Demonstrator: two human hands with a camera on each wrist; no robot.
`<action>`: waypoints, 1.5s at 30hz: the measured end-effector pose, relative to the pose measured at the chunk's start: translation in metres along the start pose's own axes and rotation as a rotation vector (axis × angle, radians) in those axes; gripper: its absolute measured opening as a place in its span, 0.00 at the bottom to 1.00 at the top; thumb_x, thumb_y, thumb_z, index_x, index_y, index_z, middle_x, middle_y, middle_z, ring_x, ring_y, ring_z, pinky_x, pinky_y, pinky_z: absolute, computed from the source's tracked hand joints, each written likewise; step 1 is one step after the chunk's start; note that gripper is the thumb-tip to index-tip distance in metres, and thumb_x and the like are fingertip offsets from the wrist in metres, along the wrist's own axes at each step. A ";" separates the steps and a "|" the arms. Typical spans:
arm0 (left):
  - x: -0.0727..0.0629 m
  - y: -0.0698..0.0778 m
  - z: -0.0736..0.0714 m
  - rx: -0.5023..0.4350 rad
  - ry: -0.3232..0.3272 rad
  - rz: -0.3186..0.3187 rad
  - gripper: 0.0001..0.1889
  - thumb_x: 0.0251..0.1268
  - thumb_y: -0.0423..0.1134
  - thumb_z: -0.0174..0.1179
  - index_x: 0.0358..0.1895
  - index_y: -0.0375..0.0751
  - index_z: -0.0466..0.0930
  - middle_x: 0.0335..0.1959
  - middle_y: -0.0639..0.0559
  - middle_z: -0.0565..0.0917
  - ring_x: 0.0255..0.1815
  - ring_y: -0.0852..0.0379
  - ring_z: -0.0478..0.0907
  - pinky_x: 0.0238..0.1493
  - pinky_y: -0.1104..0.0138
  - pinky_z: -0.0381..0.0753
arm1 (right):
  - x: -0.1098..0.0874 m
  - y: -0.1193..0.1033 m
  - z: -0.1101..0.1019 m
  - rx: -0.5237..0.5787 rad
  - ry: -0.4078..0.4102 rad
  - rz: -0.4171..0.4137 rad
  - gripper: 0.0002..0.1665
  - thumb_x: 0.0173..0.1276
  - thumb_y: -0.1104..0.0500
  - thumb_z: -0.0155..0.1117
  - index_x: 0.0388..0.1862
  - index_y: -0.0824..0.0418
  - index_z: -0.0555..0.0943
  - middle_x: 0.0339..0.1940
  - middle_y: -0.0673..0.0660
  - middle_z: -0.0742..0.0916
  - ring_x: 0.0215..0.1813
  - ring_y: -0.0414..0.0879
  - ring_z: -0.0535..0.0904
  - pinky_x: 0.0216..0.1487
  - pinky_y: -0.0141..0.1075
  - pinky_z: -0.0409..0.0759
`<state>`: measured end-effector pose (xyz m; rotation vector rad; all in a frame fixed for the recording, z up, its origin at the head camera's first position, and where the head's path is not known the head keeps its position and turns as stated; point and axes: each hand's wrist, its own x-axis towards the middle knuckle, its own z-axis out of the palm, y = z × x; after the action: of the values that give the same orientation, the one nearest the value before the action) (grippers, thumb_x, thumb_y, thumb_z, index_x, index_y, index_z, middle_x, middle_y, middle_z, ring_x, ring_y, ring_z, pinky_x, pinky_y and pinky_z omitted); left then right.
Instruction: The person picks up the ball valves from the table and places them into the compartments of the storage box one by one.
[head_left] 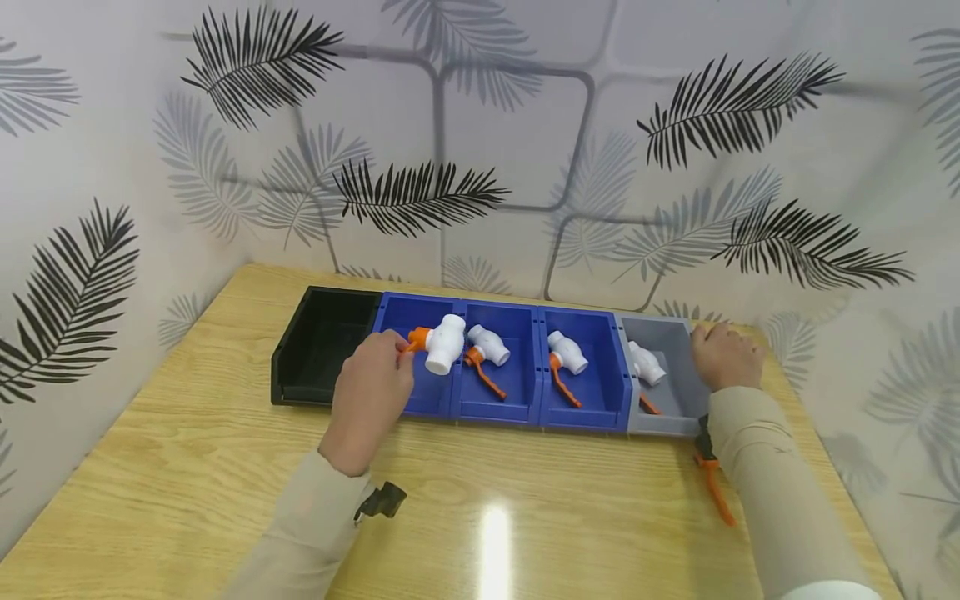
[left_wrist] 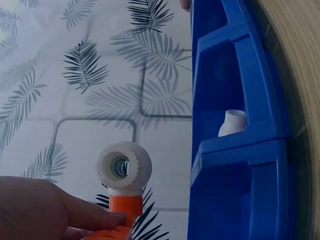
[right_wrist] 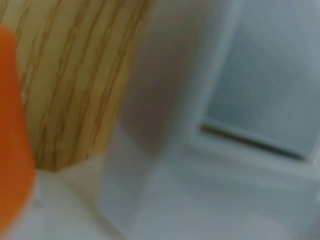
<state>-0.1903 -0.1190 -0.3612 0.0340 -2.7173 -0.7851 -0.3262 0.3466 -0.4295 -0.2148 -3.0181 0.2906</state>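
Observation:
My left hand (head_left: 372, 400) pinches the orange handle of a white ball valve (head_left: 446, 343), held up over the leftmost blue bin (head_left: 427, 404). In the left wrist view the valve's round open end (left_wrist: 120, 167) faces the camera, and finger and thumb are on the handle. At the far right, my right hand (head_left: 727, 358) grips the right wall of the grey bin (head_left: 663, 425); its fingertips are hidden. Beside that bin, an orange handle (head_left: 716, 487) sticks out from under the right forearm. The right wrist view is blurred, showing the bin's wall and something orange (right_wrist: 12, 130).
Similar valves lie in the middle blue bin (head_left: 491, 346), the right blue bin (head_left: 567, 353) and the grey bin. A black bin (head_left: 315, 393) forms the left end of the row. The bins stand on a wooden table (head_left: 480, 483) before a leaf-patterned wall (head_left: 510, 158).

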 end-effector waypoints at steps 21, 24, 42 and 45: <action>0.028 -0.024 0.051 0.220 0.156 -0.005 0.08 0.55 0.31 0.58 0.35 0.27 0.77 0.30 0.37 0.77 0.28 0.42 0.78 0.24 0.51 0.78 | 0.000 -0.001 -0.001 0.014 0.001 -0.012 0.42 0.72 0.42 0.21 0.53 0.79 0.67 0.49 0.79 0.74 0.50 0.76 0.67 0.48 0.65 0.58; 0.034 -0.020 0.059 0.233 0.137 -0.019 0.09 0.57 0.31 0.57 0.36 0.27 0.77 0.31 0.37 0.77 0.29 0.41 0.79 0.24 0.51 0.78 | 0.000 0.000 -0.001 0.025 -0.001 -0.010 0.41 0.73 0.43 0.21 0.51 0.78 0.69 0.48 0.79 0.75 0.50 0.75 0.67 0.48 0.65 0.57; 0.045 -0.026 0.098 0.226 0.047 -0.130 0.15 0.56 0.35 0.59 0.42 0.25 0.74 0.34 0.35 0.77 0.30 0.39 0.80 0.27 0.52 0.79 | -0.002 0.000 0.002 0.044 0.065 -0.011 0.37 0.74 0.44 0.24 0.44 0.74 0.72 0.45 0.76 0.77 0.47 0.73 0.69 0.46 0.63 0.58; 0.046 -0.026 0.098 0.232 0.046 -0.141 0.16 0.56 0.35 0.58 0.43 0.24 0.74 0.34 0.34 0.77 0.31 0.38 0.81 0.27 0.52 0.80 | -0.002 0.000 0.001 0.041 0.057 -0.013 0.37 0.74 0.44 0.24 0.45 0.74 0.72 0.45 0.76 0.77 0.48 0.73 0.69 0.47 0.63 0.58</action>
<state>-0.2655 -0.0955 -0.4405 0.2938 -2.7701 -0.4945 -0.3241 0.3465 -0.4303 -0.1958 -2.9530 0.3396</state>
